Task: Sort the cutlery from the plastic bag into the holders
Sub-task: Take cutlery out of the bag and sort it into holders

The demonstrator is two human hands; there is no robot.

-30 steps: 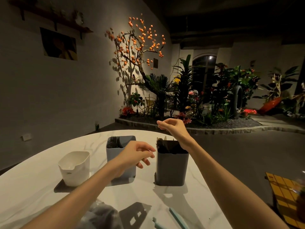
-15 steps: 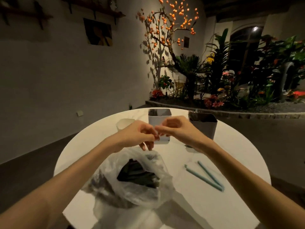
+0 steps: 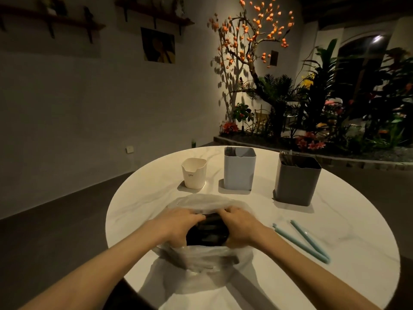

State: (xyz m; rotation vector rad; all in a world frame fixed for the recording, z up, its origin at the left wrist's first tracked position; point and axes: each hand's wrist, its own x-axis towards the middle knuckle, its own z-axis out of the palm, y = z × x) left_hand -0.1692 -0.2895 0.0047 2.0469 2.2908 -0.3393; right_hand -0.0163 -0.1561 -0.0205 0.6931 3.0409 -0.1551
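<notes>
So the dark cutlery [image 3: 207,231] we're sorting sits bunched up inside the plastic bag [image 3: 201,202], right at the near edge of the counter [image 3: 335,220], and that's where both hands are. Our left hand [image 3: 178,224] and right hand [image 3: 239,222] are both plunged into the mouth of the bag, one on each side of the pile, fingers curled down around it. Looks to us like they're gathering or gripping a clump of the black pieces, though the fingertips are buried, so we can't say exactly which pieces are caught. The bag's rim is pushed out wide around our wrists, probably just so we can see and reach what's left.

Further back, the three holders stand in a row well apart from the bag: a small white holder [image 3: 194,173] on the left, a light blue holder [image 3: 239,168] in the middle with fork tips poking out at its back left corner, and a dark grey holder [image 3: 296,180] on the right with some pieces standing in it too. Spread out like that, each type gets its own bin.

Off to the right of our right hand, two pale blue sticks [image 3: 308,240] lie on the counter, joined at the near end in a V shape.
</notes>
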